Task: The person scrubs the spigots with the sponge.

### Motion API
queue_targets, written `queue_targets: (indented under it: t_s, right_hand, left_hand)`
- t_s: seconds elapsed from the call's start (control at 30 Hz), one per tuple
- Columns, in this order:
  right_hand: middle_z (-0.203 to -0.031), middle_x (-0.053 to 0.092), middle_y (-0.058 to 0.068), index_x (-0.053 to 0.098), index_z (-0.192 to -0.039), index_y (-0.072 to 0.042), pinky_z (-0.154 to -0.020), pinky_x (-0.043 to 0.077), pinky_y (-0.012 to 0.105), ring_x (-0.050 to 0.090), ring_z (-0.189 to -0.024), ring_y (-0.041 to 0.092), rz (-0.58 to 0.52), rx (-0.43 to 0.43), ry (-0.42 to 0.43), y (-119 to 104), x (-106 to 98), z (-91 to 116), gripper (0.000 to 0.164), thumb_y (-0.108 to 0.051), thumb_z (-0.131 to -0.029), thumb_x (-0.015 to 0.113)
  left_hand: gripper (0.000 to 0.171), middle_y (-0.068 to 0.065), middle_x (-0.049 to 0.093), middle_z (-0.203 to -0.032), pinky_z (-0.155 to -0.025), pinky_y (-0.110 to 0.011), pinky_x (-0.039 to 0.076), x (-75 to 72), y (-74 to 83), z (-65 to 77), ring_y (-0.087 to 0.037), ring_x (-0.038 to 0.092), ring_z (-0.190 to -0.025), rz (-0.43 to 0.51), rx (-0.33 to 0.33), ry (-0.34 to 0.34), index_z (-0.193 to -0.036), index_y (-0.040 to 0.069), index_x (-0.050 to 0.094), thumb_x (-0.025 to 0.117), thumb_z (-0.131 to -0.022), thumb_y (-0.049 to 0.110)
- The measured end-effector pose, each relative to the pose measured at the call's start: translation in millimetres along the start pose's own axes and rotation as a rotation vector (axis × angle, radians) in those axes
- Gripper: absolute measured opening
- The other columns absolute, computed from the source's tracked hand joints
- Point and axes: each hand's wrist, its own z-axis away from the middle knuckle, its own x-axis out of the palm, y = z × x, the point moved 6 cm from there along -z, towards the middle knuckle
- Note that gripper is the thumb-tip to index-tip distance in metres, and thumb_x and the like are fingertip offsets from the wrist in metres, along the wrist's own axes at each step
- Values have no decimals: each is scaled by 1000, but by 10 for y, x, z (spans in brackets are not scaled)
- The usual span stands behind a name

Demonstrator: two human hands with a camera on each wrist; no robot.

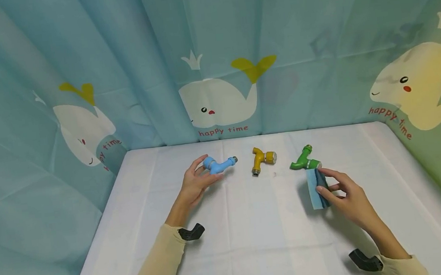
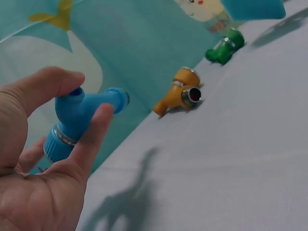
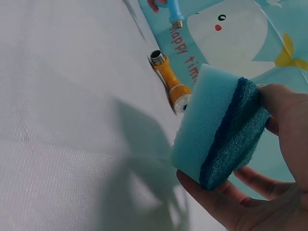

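Right hand [image 1: 349, 196] is pinching a two-tone blue block sponge [image 3: 204, 125], pale foam with a darker scouring layer, between thumb and curled fingers, holding it above the white cloth-covered table [image 1: 254, 232]. Sponge is looking light, soft, squashable; edges are offering easy hold. Left hand [image 1: 194, 187] is half closed, thumb and fingers gripping a light blue tap with a metal threaded end [image 1: 216, 167], also off the table. Tap is seeming stiff, fairly light, maybe slippery on its smooth body; the middle, between knob and thread, is probably giving the best hold. Beyond, a yellow-orange tap with a metal threaded end [image 1: 260, 157] is lying between the hands; a green tap with a round knob [image 1: 301, 160] is lying just past the sponge. Nothing is serving as a container. Whale-print blue-green curtain [image 1: 207, 13] is hanging behind.
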Motion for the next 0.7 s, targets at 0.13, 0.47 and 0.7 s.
queue_targets:
  t_s: [0.13, 0.47, 0.7]
  right_hand:
    - [-137, 57, 13, 55, -147, -16, -71, 48, 12, 56, -95, -13, 8, 0, 6, 9, 5, 12, 57, -12, -94, 76]
    - [-138, 57, 11, 56, -147, -17, -72, 47, 11, 57, -95, -11, 11, -2, 10, 4, 13, 23, 58, -12, -94, 77]
    - [-138, 57, 10, 56, -147, -17, -72, 48, 12, 57, -95, -11, 12, -9, 11, -17, 14, 13, 58, -11, -93, 77]
  left_hand:
    - [84, -20, 34, -156, -85, -33, 61, 20, -15, 27, -28, 71, -106, 92, 3, -57, -160, 11, 28, 64, -90, -19]
    - [76, -33, 23, -160, -85, -43, 62, 88, -68, 71, -29, 74, -99, 243, -33, -171, -161, 4, 17, 46, -96, -23]
    - [78, -35, 42, -149, -86, -40, 61, 123, -113, 53, -29, 73, -92, 178, -65, -172, -159, 14, 16, 51, -98, -20]
